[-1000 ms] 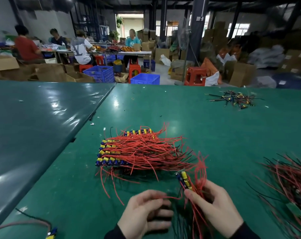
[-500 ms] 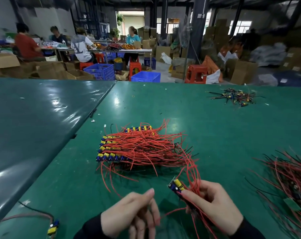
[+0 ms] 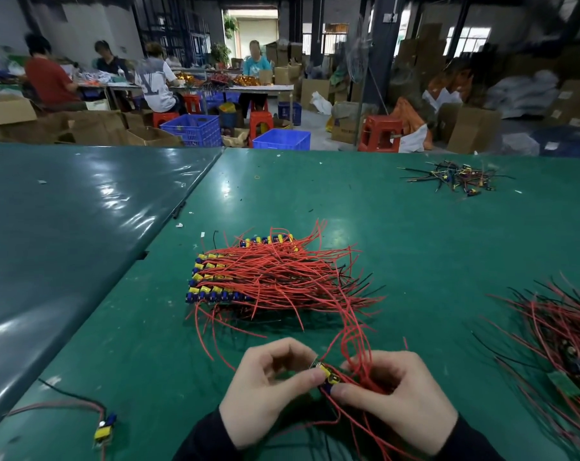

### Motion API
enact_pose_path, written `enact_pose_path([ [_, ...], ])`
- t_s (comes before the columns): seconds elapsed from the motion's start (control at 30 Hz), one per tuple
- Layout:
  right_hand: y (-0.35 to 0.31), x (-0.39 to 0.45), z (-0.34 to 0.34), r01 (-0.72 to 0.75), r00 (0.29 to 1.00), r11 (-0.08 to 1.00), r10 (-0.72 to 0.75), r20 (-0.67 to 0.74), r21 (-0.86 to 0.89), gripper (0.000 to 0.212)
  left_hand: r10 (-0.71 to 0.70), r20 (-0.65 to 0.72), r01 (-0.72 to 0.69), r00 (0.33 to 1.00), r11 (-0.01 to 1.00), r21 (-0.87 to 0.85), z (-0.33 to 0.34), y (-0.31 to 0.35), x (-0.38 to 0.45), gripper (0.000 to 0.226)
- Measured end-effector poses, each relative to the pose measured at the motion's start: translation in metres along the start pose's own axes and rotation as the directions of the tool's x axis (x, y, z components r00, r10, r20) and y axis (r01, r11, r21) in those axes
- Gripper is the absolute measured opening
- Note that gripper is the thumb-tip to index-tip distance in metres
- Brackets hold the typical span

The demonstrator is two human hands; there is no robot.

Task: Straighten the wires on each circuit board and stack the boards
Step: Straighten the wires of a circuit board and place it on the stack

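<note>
Both hands meet low in the middle of the view over the green desk (image 3: 414, 234), sharing one small board (image 3: 326, 377) with yellow and blue parts. The left hand (image 3: 268, 390) pinches the board's left end between thumb and curled fingers (image 3: 310, 377). The right hand (image 3: 398, 404) has its fingers curled round the board's other end and the root of its red wires (image 3: 355, 331), so both hands are clamped on the same piece, neither one nearer than the other.

The wires rise from the right hand's grip and run up and away toward the stack (image 3: 248, 277), which lies on the desk just beyond the hands; some of its loose wire ends reach close to them. In that stack the boards sit at the left edge and the wires fan rightward. The held board's long axis looks tilted, its top end leaning left and away, so it likely needs turning to match the stack before it goes on.

A tangled pile (image 3: 561, 344) of boards, probably unsorted, lies at the right edge, a single board (image 3: 104, 427) at lower left, and a small heap of scraps (image 3: 458, 176) far off on the right
</note>
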State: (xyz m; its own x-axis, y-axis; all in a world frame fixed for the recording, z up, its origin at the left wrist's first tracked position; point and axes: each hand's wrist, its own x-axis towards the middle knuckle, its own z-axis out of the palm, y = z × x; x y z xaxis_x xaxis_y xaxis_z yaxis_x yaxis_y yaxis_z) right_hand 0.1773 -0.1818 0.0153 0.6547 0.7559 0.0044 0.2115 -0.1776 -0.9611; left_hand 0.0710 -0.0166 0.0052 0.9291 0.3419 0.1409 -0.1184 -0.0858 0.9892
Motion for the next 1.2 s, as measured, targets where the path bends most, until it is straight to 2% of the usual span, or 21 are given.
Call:
enact_pose_path([
  [0.1,-0.001,0.000,-0.001,0.028,1.000,0.996,-0.028,0.007,-0.080,0.036,-0.018,-0.031,0.017,0.999,1.000,-0.012,0.000,-0.001,0.000,0.023],
  [0.27,0.003,0.001,0.004,-0.031,0.999,0.998,0.032,0.026,-0.050,0.035,-0.041,-0.052,0.041,0.998,0.999,-0.003,-0.002,-0.007,0.001,0.027],
  [0.4,0.006,0.002,0.004,-0.010,0.999,0.997,0.013,0.033,-0.073,0.031,-0.065,0.015,0.065,0.998,0.997,-0.033,0.001,-0.010,0.002,0.022],
  [0.53,0.006,-0.001,0.004,0.019,0.999,0.996,-0.015,0.044,-0.084,0.024,0.008,0.102,-0.019,0.995,0.994,0.109,0.001,-0.009,0.001,0.022],
  [0.6,0.007,-0.001,0.004,0.015,0.998,0.997,-0.011,0.055,-0.075,0.020,0.003,0.126,-0.017,0.992,0.994,0.106,0.000,-0.008,0.001,0.023],
  [0.8,0.002,-0.001,-0.001,-0.034,0.986,0.991,0.012,0.166,0.131,0.022,-0.097,0.196,0.120,0.976,0.986,-0.113,-0.007,-0.006,0.000,0.020],
  [0.87,0.001,-0.001,-0.006,-0.067,0.970,0.985,0.028,0.240,0.156,0.013,-0.105,0.167,0.130,0.980,0.980,-0.148,-0.005,-0.008,0.000,0.022],
  [0.93,0.001,-0.001,-0.012,-0.123,0.963,0.983,0.084,0.257,0.137,0.015,-0.158,0.094,0.175,0.983,0.958,-0.225,-0.002,-0.011,0.002,0.024],
  [1.03,0.011,0.001,-0.023,-0.152,0.984,0.988,0.153,0.089,-0.023,0.035,-0.236,-0.026,0.214,0.971,0.918,-0.333,-0.001,-0.012,0.005,0.023],
  [1.13,0.020,0.005,-0.031,-0.173,0.978,0.976,0.153,-0.144,-0.132,0.033,-0.262,-0.061,0.217,0.963,0.891,-0.399,0.000,-0.011,0.004,0.022],
  [1.2,0.023,0.007,-0.033,-0.175,0.971,0.975,0.147,-0.186,-0.141,0.026,-0.269,-0.074,0.214,0.960,0.881,-0.423,0.002,-0.010,0.004,0.025],
])
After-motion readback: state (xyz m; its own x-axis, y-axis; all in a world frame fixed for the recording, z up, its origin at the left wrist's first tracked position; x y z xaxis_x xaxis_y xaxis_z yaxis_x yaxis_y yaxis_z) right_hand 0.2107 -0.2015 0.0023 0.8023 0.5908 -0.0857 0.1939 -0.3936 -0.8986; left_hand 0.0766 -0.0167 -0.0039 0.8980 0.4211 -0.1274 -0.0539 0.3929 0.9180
